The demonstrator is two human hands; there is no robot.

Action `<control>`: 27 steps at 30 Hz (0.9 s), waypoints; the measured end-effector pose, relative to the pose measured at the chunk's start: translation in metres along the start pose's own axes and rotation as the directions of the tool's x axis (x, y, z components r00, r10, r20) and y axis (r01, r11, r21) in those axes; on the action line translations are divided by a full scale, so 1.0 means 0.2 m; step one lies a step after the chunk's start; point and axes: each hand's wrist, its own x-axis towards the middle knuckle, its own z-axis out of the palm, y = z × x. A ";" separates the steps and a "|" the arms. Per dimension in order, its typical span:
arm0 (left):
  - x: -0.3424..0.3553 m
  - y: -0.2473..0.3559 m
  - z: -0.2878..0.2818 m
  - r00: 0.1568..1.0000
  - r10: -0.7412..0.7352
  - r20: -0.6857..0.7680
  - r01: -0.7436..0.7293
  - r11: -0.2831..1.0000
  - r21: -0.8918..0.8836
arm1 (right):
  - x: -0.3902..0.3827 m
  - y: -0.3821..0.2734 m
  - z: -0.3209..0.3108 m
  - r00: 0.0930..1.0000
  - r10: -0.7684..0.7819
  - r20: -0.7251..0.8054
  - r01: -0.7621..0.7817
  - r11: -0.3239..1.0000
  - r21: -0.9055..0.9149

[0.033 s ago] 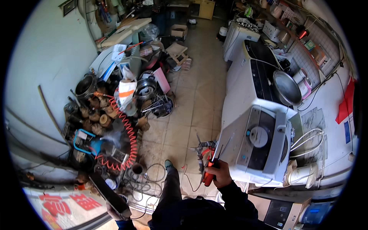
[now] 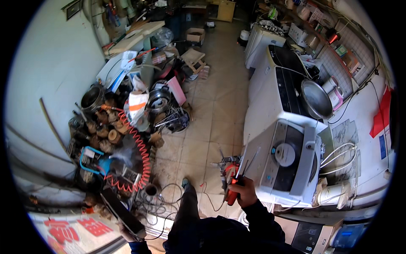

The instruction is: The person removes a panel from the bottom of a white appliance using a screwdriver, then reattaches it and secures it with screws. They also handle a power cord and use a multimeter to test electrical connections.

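My right hand [image 2: 244, 191] is closed around a bunch of red-and-black-handled hand tools [image 2: 232, 192]. Two long thin shafts, like screwdriver blades, point up and away from it, close to the washing machine [image 2: 277, 158]. A cluster of dark metal tools with red parts [image 2: 226, 167] shows just beyond the hand; whether it is held or lies behind, I cannot tell. At lower left, my left hand [image 2: 127, 233] grips the near end of a long, dark, flat-sided block [image 2: 122, 213], which slants up to the left. Most of those fingers are hidden beneath it.
Left of the tiled walkway [image 2: 196, 139] lies a heap of metal parts with a coiled red hose [image 2: 146, 163] and a blue-framed tool [image 2: 91, 160]. Loose cable [image 2: 158, 203] loops near my foot. A large metal pan [image 2: 316, 99] sits on the right-hand machines. A box-shaped appliance [image 2: 311, 235] stands lower right.
The view has shifted very slightly. Both hands keep their hold on the same things, with hardly any movement.
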 end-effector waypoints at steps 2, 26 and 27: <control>0.27 -0.14 0.34 0.997 -0.030 0.066 0.024 0.995 0.099 | 0.21 -0.07 -0.07 0.992 0.030 -0.123 0.003 0.966 0.257; 2.67 -2.19 3.69 0.878 -0.438 0.192 0.419 0.898 0.131 | 3.40 -1.85 -1.31 0.976 0.005 -0.216 0.066 0.944 0.322; 2.78 -2.26 3.77 0.891 -0.403 0.210 0.386 0.915 0.119 | 3.58 -1.93 -1.34 0.980 0.013 -0.197 0.055 0.941 0.334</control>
